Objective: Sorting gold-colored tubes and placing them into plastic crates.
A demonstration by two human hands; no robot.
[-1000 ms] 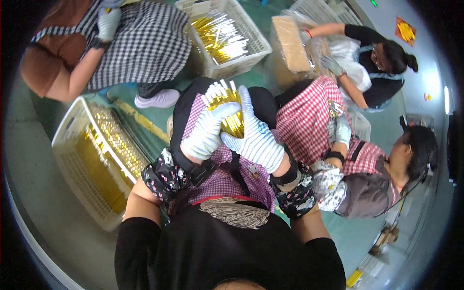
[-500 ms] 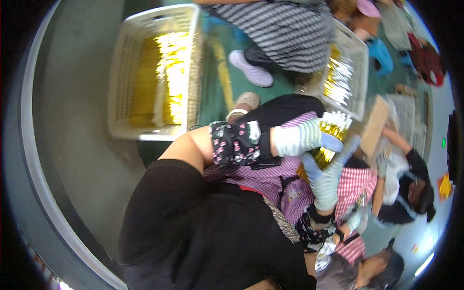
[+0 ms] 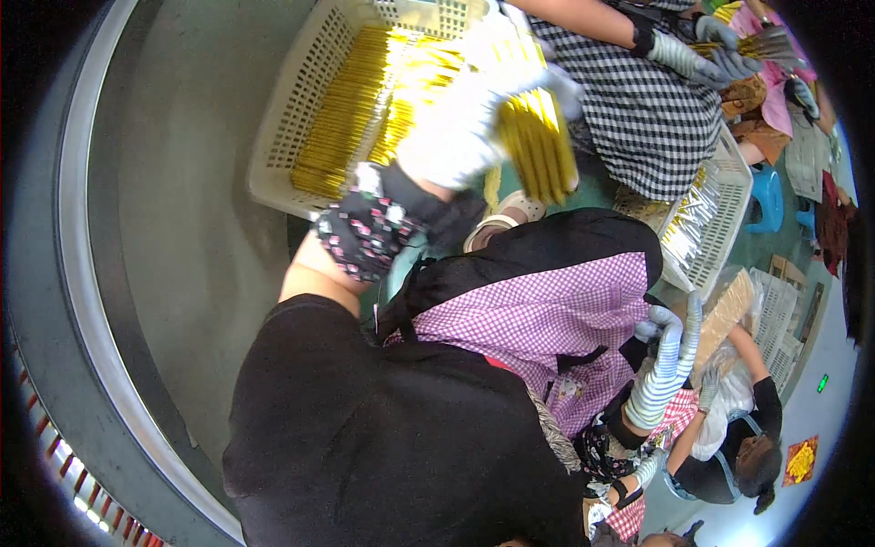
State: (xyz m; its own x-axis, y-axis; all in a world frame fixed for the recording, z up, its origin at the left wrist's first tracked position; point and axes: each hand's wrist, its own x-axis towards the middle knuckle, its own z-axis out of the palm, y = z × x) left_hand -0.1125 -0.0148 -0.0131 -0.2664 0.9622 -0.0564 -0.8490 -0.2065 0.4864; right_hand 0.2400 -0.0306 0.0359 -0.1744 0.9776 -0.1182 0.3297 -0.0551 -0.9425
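My left hand (image 3: 460, 128) wears a pale glove, blurred and washed out by glare, and is closed round a bundle of thin gold sticks (image 3: 538, 150). It is over the right edge of a cream plastic crate (image 3: 273, 173), where more gold sticks (image 3: 346, 118) lie in rows. My right hand (image 3: 667, 360), in a striped glove with blue-grey fingertips, is raised beside my purple checked apron (image 3: 538, 292). One or two of its fingers stretch out and others bend. Nothing shows in it.
A co-worker in a black-and-white checked apron (image 3: 629, 118) sits close by, gloved hands on another bundle (image 3: 770, 46). Past them stands a second crate (image 3: 729, 219) of silver and gold sticks. A cardboard piece (image 3: 729, 305) and another person (image 3: 756, 456) are at the right.
My left hand has moved from my lap up and left to the crate, with gold sticks in it. My hands have come apart, and the view has shifted.
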